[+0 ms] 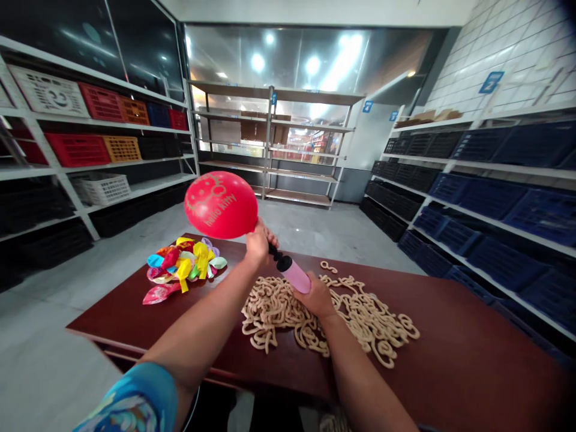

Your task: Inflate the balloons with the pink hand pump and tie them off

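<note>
A red balloon (220, 205), blown up and printed with "hello kitty", is off to the left of my hands above the table. My left hand (258, 245) is closed around the balloon's neck, where it meets the black end of a hand pump. Its neck and the pump's tip are hidden by my fingers. The pink balloon pump (296, 276) slants down to the right, and my right hand (318, 295) wraps its lower end. Beneath the pump lies a heap of tan, twisted rope-like pieces (274, 300).
Flat, colourful balloons (182, 264) are piled on the table's left side. The dark red table (454, 336) stretches to the right. Shelves with blue crates (490, 201) line the right wall. Red and white crates (78, 150) fill shelves at left. A metal rack (270, 126) stands behind.
</note>
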### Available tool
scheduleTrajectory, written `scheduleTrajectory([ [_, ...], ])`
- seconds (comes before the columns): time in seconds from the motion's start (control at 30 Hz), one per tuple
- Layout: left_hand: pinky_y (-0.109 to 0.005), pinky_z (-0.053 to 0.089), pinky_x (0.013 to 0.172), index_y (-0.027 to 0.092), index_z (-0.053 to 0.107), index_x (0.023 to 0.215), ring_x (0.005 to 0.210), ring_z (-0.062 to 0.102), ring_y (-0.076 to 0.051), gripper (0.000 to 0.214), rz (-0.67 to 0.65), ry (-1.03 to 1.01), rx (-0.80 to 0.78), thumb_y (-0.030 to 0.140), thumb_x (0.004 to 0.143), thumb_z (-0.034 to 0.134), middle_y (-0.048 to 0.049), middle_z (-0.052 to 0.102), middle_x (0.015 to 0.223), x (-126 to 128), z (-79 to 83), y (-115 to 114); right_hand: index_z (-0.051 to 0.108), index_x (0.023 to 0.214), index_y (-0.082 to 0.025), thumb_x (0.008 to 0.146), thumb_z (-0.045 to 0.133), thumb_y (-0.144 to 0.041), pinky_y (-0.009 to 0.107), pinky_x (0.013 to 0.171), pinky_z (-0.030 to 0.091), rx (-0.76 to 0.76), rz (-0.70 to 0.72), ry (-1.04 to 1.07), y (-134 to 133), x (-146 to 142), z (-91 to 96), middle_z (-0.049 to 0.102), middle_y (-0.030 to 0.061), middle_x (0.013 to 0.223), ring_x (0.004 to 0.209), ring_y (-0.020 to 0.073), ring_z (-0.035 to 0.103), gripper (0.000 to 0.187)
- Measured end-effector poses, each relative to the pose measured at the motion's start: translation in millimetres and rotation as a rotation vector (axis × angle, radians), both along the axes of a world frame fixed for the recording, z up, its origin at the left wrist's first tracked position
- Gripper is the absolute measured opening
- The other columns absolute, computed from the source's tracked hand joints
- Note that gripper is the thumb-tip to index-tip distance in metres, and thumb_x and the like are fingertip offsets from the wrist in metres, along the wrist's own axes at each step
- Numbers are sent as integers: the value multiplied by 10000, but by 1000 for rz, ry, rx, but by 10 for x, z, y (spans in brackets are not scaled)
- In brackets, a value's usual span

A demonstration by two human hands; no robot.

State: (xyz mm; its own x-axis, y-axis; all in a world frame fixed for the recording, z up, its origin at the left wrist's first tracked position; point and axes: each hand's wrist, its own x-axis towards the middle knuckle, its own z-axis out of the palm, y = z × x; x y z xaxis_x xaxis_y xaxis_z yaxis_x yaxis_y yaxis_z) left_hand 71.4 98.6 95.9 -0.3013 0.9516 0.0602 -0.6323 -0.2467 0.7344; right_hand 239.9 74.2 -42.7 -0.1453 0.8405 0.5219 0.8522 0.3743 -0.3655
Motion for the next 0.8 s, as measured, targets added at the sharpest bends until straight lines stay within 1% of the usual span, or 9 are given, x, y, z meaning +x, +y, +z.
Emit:
scheduleTrajectory([
  [0.1, -219, 287, 323, 205, 211, 489, 297, 308, -72, 519, -29, -13, -22, 559, 730, 503, 66, 239, 378, 134, -116, -27, 518, 902, -194, 661, 588, -420, 253, 573, 365, -1, 20, 9, -13, -7, 14, 617, 36, 750, 658, 177, 572, 338],
  [0.17, -219, 280, 318, 206, 209, 491, 295, 305, -73, 519, -33, -13, -30, 563, 734, 497, 64, 241, 374, 139, -74, -32, 520, 926, -195, 659, 591, -422, 250, 565, 361, -10, 21, 30, -22, -3, 36, 620, 33, 750, 646, 173, 570, 357],
  [0.27, -222, 281, 316, 209, 210, 500, 290, 296, -74, 521, -25, 12, 14, 579, 724, 500, 66, 236, 364, 9, 161, -31, 519, 959, -206, 645, 602, -430, 251, 559, 361, -5, 7, 71, -29, 8, 86, 620, 30, 763, 644, 173, 571, 394],
  [0.43, -238, 313, 340, 213, 217, 508, 299, 311, -77, 517, 16, 13, 139, 577, 717, 518, 63, 243, 369, -371, 726, -111, 520, 958, -208, 646, 594, -417, 259, 566, 371, 25, -2, 110, -12, 38, 149, 610, 26, 750, 643, 172, 566, 382],
  [0.53, -244, 315, 347, 215, 224, 505, 307, 324, -80, 498, 42, -14, 161, 549, 740, 509, 53, 259, 374, -501, 908, -168, 515, 954, -205, 652, 594, -386, 266, 585, 382, 41, 3, 110, 15, 56, 131, 611, 32, 772, 663, 174, 566, 361],
  [0.57, -244, 312, 347, 215, 225, 504, 307, 324, -80, 494, 50, -20, 159, 542, 746, 505, 51, 260, 374, -509, 913, -172, 513, 948, -205, 650, 597, -375, 267, 590, 385, 40, 2, 103, 23, 63, 115, 610, 31, 774, 670, 176, 566, 353],
  [0.63, -240, 304, 343, 214, 222, 503, 304, 314, -77, 490, 59, -22, 145, 528, 752, 505, 54, 252, 372, -469, 837, -153, 513, 931, -208, 644, 600, -361, 269, 595, 387, 29, -6, 76, 34, 75, 75, 607, 29, 769, 674, 179, 564, 337],
  [0.7, -233, 290, 333, 211, 214, 502, 295, 298, -73, 495, 59, -4, 120, 522, 750, 509, 60, 236, 367, -368, 662, -106, 514, 920, -209, 641, 601, -362, 267, 592, 384, 10, -13, 43, 35, 84, 36, 606, 26, 761, 672, 179, 563, 330],
  [0.8, -224, 281, 323, 206, 209, 497, 290, 296, -73, 502, 43, 11, 57, 526, 749, 503, 63, 234, 366, -156, 307, -41, 516, 927, -203, 646, 598, -378, 265, 597, 383, 2, 2, 5, 24, 81, 1, 613, 33, 772, 683, 181, 569, 341],
])
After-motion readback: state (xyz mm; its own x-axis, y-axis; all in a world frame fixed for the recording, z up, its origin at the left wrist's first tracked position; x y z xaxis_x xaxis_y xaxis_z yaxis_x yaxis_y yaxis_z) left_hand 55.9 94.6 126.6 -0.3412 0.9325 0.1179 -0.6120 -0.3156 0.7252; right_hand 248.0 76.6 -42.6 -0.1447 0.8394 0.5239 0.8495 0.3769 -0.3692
